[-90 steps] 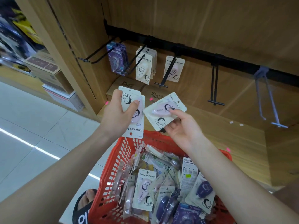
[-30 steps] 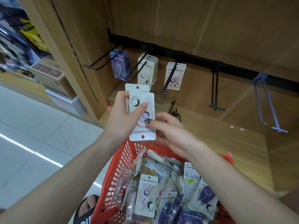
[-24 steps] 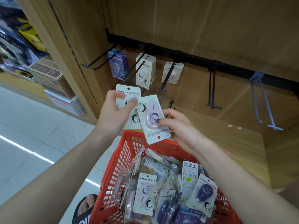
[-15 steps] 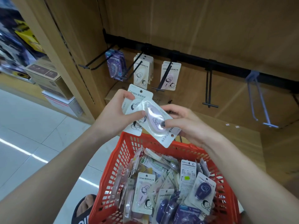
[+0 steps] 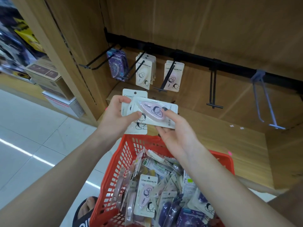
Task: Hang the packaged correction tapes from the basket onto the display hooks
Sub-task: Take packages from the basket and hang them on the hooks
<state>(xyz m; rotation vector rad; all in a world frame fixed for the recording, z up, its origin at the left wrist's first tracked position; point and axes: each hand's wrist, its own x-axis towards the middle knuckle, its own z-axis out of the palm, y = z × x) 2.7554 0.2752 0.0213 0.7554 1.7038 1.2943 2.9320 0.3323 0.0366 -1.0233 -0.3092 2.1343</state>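
My left hand [image 5: 117, 116] grips an upright white correction tape pack [image 5: 129, 95] by its left side. Across it lies a pink correction tape pack [image 5: 154, 110], turned sideways; my right hand [image 5: 176, 131] pinches its right end with thumb on top and fingers beneath, and my left thumb touches its left end. Below them stands the red basket [image 5: 124, 154], filled with several more pink, white and purple packs. On the black rail hang purple packs [image 5: 117, 64], white packs [image 5: 144, 71] and pink packs [image 5: 174, 76] on hooks.
An empty black hook [image 5: 213, 90] and a pale blue hook [image 5: 268, 102] hang to the right on the rail. Another empty black hook [image 5: 93, 63] juts out at the far left. A wooden shelf [image 5: 229, 141] lies behind the basket. Boxes [image 5: 49, 79] are stacked at the left.
My right hand has turned the pink pack from upside down and tilted to lying sideways across the pack in my left hand. Both hands stayed above the basket.
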